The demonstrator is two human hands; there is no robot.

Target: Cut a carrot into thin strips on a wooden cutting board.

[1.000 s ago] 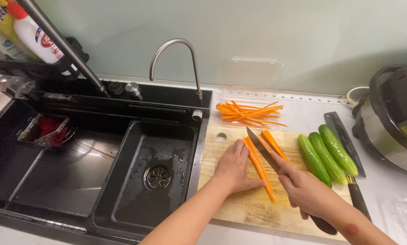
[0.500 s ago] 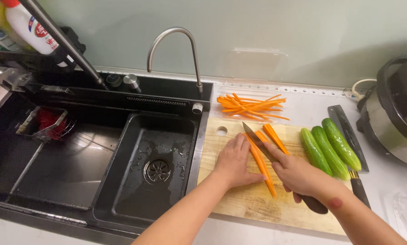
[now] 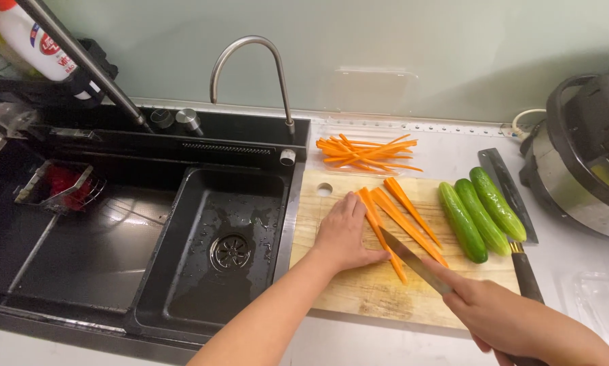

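Observation:
My left hand (image 3: 344, 234) presses flat on a long carrot slice (image 3: 378, 222) lying on the wooden cutting board (image 3: 359, 291). My right hand (image 3: 515, 324) grips a kitchen knife (image 3: 413, 261) whose blade angles across the near end of that slice. Two more carrot slices (image 3: 406, 211) lie just to the right. Three green cucumbers (image 3: 481, 211) rest at the board's right edge.
A heap of thin carrot strips (image 3: 365, 152) lies on the counter behind the board. A second knife (image 3: 511, 203) lies to the right of the cucumbers. A black sink (image 3: 182, 298) with a curved tap (image 3: 250, 54) is on the left, a dark cooker pot (image 3: 586, 156) far right.
My right hand has drawn the knife back toward me along the carrot slice. My left hand stays on the carrot. The view has shifted slightly.

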